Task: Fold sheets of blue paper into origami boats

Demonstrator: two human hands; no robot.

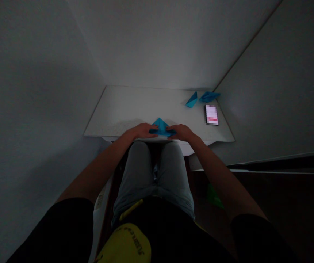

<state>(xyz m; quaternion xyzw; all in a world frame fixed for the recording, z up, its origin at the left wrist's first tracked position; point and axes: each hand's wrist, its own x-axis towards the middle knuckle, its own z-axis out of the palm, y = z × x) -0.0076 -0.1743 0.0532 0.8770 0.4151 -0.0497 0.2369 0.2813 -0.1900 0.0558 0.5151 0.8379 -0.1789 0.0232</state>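
At the middle of the counter's (pixel 135 106) near edge lies the folded blue paper (pixel 161 126). The left hand (pixel 144 130) is clamped on its left end, fingers over the sheet; the right hand (pixel 180 132) is clamped likewise on its right end. By the far right corner sit 2 blue folded pieces (pixel 192 100), with 1 pixelated rectangular object (pixel 211 115) near the right edge.

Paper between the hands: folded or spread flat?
Folded: the paper has a pointed top and central crease. Left hand and right hand partly cover its sides.
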